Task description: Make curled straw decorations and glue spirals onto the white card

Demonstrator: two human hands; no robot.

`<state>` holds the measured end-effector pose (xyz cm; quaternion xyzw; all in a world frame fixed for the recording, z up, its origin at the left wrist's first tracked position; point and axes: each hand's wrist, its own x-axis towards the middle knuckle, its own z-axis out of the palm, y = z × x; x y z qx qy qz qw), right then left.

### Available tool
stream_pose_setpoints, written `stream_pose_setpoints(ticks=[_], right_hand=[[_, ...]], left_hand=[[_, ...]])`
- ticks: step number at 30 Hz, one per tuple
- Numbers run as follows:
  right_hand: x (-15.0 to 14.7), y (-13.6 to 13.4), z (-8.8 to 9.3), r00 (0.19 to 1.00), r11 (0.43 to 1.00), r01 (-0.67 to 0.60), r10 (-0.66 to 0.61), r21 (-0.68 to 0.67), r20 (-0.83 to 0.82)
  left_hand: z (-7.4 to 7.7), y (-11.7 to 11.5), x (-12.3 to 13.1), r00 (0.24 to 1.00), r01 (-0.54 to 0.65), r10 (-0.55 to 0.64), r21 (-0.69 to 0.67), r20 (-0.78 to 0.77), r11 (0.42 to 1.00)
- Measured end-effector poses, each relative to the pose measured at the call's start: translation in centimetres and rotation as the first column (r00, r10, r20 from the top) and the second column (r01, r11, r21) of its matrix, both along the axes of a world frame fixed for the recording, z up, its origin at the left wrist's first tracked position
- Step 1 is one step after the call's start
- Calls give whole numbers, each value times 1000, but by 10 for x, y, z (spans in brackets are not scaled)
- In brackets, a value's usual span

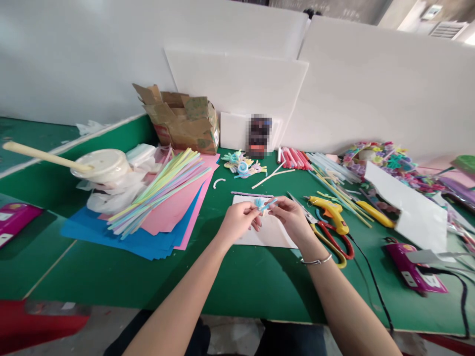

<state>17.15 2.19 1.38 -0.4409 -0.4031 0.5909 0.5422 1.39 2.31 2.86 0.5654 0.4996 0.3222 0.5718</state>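
My left hand point(239, 220) and my right hand point(291, 215) meet over a white sheet point(269, 232) on the green table point(230, 282). Both pinch a small light-blue curled straw piece point(262, 203) between their fingertips. A silver bangle point(316, 260) sits on my right wrist. Just right of my right hand lie scissors with red and yellow handles point(330, 237) and a yellow glue gun point(330, 210). A thin purple straw point(252, 194) lies just beyond my fingers.
Coloured paper sheets point(166, 217) with several long pastel straws point(163, 190) lie left. A white bowl with a stick point(100, 165), a cardboard box point(183, 121), small finished straw shapes point(243, 165), more straws point(326, 170), a magenta device point(415, 269) and white boards point(237, 84) surround the work spot.
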Motion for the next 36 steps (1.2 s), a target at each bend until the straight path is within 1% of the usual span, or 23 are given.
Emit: stream_pose_setpoints(ticks=[1,3,6,8,9,10,12,14,15,16,17,19,22,24,26,28,30,31,33,36], right_hand=[[0,0,0,1000,1000,-6,5,15,9],[-1,0,-1,1000,999,-15,14,45,19],[-1,0,-1,1000,996,-22,21,81,17],[-1,0,0,1000,995,-27,26,96,15],[-1,0,0,1000,995,-29,27,96,16],[-1,0,-1,1000,995,-27,26,92,18],[-1,1,-2,1000,998,-13,11,68,26],[0,2,-5,999,999,17,-19,37,33],[0,3,-6,999,999,35,-36,24,33],[0,3,-7,998,999,49,-50,13,30],[0,3,-8,998,998,59,-59,4,24],[-1,3,-8,998,998,59,-59,-14,8],[-2,2,-8,999,998,35,-36,-51,-17],[-3,1,-7,999,996,23,-26,-85,-41],[-4,1,-6,997,994,8,-16,-113,-69],[-4,1,-7,996,991,-7,-5,-131,-93],[-4,1,-6,994,989,-13,-3,-148,-109],[-3,1,-6,993,987,-14,-5,-157,-114],[-3,1,-5,992,985,-11,-10,-170,-124],[-4,1,-4,990,986,-6,-17,-164,-141]], left_hand=[[1,1,-1,997,12,-5,-96,73,995],[1,4,-4,980,37,12,-244,200,969],[3,5,-7,942,83,73,-437,329,896],[3,6,-9,925,114,98,-516,367,849],[3,6,-9,924,121,94,-517,371,847],[3,6,-9,931,116,76,-484,358,867],[2,5,-7,964,78,16,-338,267,938],[1,2,-5,997,22,-12,-127,81,992],[1,0,-3,999,2,-3,-15,-39,1000],[0,-2,-2,986,-7,23,95,-165,995],[0,-5,0,957,-1,60,203,-284,979],[-2,-9,3,868,62,142,387,-477,920],[-7,-13,6,742,195,253,561,-621,804],[-11,-13,5,670,282,329,637,-666,717],[-14,-12,4,617,359,398,693,-679,625],[-17,-10,2,598,406,455,739,-660,538],[-18,-9,1,603,420,484,768,-634,483],[-19,-9,1,606,422,488,774,-628,472],[-19,-9,0,607,424,477,767,-636,482],[-16,-9,1,597,421,431,722,-676,548]])
